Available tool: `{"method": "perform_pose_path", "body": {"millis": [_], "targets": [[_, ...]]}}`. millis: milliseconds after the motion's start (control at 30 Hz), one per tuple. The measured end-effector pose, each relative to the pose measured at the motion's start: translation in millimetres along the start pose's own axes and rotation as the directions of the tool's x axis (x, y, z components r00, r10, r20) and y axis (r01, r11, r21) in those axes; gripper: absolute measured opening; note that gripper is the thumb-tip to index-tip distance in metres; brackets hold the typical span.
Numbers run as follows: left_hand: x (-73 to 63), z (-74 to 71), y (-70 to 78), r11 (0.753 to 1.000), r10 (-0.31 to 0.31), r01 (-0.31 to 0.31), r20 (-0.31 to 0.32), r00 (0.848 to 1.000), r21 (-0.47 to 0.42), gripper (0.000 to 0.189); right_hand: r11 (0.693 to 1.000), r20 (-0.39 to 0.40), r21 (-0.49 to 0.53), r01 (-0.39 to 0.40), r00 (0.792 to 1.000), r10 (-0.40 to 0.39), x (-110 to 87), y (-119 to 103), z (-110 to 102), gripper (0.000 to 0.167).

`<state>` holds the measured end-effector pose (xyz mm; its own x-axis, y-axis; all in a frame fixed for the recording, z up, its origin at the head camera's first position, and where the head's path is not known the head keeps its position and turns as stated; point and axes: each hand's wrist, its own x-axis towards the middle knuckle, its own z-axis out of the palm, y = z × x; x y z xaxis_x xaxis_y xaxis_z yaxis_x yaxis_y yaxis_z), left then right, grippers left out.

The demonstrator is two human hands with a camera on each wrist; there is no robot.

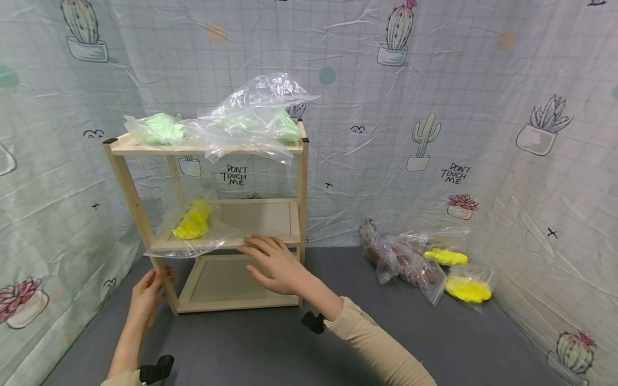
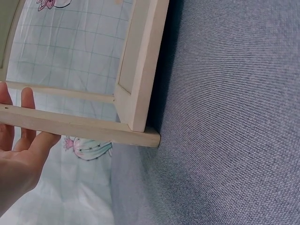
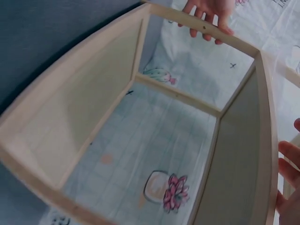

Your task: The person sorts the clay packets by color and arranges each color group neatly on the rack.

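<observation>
A pale wooden three-tier shelf rack (image 1: 303,182) stands on the dark cloth. Its front left post (image 2: 84,129) is held low down by my left hand (image 1: 145,297), fingers behind the wood in the left wrist view. My right hand (image 1: 282,268) rests its extended fingers at the front edge of the middle shelf, beside a clear bag with a yellow lump (image 1: 194,221). In the right wrist view those fingers (image 3: 290,171) lie along the shelf's edge. Clear bags with light green lumps (image 1: 164,128) lie on the top shelf, some hanging over its front.
To the right on the dark cloth (image 1: 367,321) lie bags with brownish contents (image 1: 405,260) and two bags with yellow lumps (image 1: 468,289). A cactus-printed sheet (image 1: 338,177) hangs behind and at both sides, close to the rack's left.
</observation>
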<state>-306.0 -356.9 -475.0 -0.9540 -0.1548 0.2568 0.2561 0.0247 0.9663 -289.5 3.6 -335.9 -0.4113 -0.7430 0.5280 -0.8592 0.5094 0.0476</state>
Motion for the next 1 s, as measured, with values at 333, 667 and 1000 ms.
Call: {"method": "perform_pose_path", "body": {"millis": [333,667,1000], "targets": [[-25.8,28.0,50.2,0.999,0.007,-0.007,-0.02,1.0,0.034,0.024,0.997,-0.138,-0.078,0.015,0.99,-0.025,-71.4,24.5,-0.8,0.038],[-33.1,37.4,58.5,1.0,0.018,-0.019,-0.036,0.999,-0.019,0.019,0.99,-0.143,-0.098,-0.106,0.986,0.092,-160.1,67.7,-13.7,0.038],[-30.4,34.9,58.4,1.0,0.016,-0.016,-0.019,1.0,-0.015,0.019,0.942,-0.13,-0.14,-0.306,0.949,0.289,-251.6,108.2,-35.7,0.043]]}}
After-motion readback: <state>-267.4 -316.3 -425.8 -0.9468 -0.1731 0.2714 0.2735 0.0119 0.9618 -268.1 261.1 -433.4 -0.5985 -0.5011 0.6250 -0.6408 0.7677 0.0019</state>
